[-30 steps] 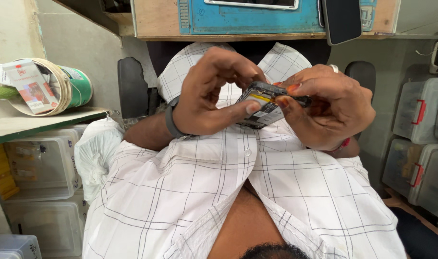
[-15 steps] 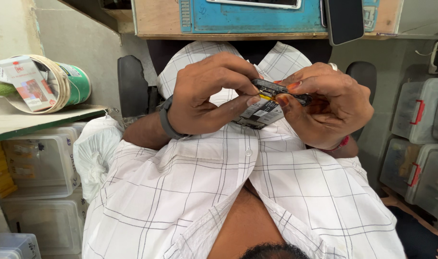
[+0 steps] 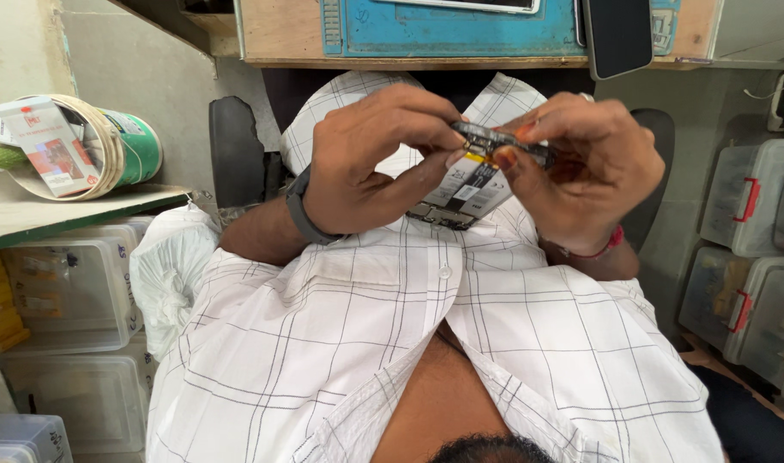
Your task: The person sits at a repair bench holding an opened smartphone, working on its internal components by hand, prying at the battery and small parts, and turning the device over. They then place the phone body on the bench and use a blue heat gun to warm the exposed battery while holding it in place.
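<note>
An opened phone [image 3: 466, 190] with its battery and circuit board showing is held up between both hands, in front of a white checked shirt [image 3: 383, 343]. My left hand [image 3: 370, 159], with a dark band at the wrist, grips the phone's left edge, fingers curled over the top. My right hand [image 3: 585, 167], with a red thread at the wrist, pinches the phone's top right part near the camera module. The lower half of the phone is partly hidden by my left fingers.
A wooden workbench edge [image 3: 409, 62] with a blue mat [image 3: 461, 30] and a dark phone [image 3: 617, 34] lies at the top. A green can with papers [image 3: 109, 146] rests on a left shelf. Clear plastic bins [image 3: 62, 291] stand left, and more bins [image 3: 752, 257] right. A white bag [image 3: 173, 270] hangs beside the chair.
Both hands have shifted slightly on the phone, tilting it. The left fingers have curled further over its top edge. The grip is unchanged.
</note>
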Demonstrator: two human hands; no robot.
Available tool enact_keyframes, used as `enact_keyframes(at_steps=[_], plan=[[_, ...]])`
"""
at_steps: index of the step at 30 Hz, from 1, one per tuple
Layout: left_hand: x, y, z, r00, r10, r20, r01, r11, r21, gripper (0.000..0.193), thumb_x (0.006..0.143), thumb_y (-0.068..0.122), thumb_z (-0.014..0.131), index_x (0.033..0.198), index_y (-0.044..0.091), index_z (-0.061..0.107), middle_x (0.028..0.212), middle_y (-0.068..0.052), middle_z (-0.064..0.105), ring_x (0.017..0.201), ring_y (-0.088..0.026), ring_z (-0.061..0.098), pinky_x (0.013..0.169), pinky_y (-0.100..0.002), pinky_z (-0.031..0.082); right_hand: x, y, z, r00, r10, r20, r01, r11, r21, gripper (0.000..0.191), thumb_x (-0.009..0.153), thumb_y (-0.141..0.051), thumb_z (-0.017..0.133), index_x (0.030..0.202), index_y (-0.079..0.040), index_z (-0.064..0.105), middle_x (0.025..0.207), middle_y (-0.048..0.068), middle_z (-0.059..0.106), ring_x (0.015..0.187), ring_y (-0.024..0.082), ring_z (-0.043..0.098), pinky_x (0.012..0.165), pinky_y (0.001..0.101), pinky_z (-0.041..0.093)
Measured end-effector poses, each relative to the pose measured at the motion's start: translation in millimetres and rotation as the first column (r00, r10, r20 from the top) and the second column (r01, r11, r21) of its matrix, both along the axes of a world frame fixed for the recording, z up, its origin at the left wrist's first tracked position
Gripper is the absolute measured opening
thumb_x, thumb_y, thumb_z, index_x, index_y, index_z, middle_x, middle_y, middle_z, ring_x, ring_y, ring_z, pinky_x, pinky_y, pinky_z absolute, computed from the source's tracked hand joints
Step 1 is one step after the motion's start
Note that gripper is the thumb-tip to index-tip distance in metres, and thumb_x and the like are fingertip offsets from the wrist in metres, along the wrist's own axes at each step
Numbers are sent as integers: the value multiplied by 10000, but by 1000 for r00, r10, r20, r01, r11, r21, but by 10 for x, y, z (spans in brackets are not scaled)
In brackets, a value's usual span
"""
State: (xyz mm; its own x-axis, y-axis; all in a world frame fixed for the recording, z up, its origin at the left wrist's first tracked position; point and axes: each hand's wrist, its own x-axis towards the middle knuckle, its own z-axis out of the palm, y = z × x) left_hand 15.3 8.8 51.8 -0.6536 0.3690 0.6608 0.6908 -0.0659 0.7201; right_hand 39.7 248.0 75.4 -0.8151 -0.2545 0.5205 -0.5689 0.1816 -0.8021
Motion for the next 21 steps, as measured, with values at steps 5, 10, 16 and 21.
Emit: enact_keyframes(at_steps=[5, 10, 16, 21], plan=[[11, 16, -6, 998, 39, 48, -38, 999, -21, 208, 1013, -26, 790, 1176, 6, 664, 1184, -130, 702, 942, -135, 753, 777, -215, 653, 2, -37, -36, 987, -51, 151, 64, 995, -79, 247, 1045, 7, 748, 1180, 75, 553, 1064, 222, 689, 944, 173, 743, 749, 220, 622], [28, 24, -35, 994, 24, 110, -24, 1000, 0, 203, 1046, -2, 779, 1199, 21, 648, 1216, -115, 707, 991, -138, 762, 838, -217, 674, -33, -115, -7, 995, -84, -57, 87, 995, 51, 268, 968, -15, 770, 1124, 77, 573, 1222, 250, 629, 1048, 250, 710, 847, 291, 635], [75, 70, -83, 989, 18, 145, -26, 999, 47, 262, 1049, 34, 790, 1237, 22, 607, 1262, -109, 690, 1014, -134, 764, 865, -219, 683, -89, -144, 30, 977, -91, -195, 125, 978, 166, 290, 895, -44, 859, 1010, 65, 617, 1189, 263, 627, 974, 244, 728, 773, 310, 655], [99, 73, -99, 987, -2, 163, -8, 998, 63, 287, 1060, 45, 785, 1273, 12, 595, 1268, -99, 687, 1031, -131, 764, 890, -227, 685, -77, -184, 1, 920, -160, -357, 231, 959, 166, 288, 873, -66, 918, 981, 40, 672, 1163, 220, 606, 1002, 273, 715, 769, 329, 676]])
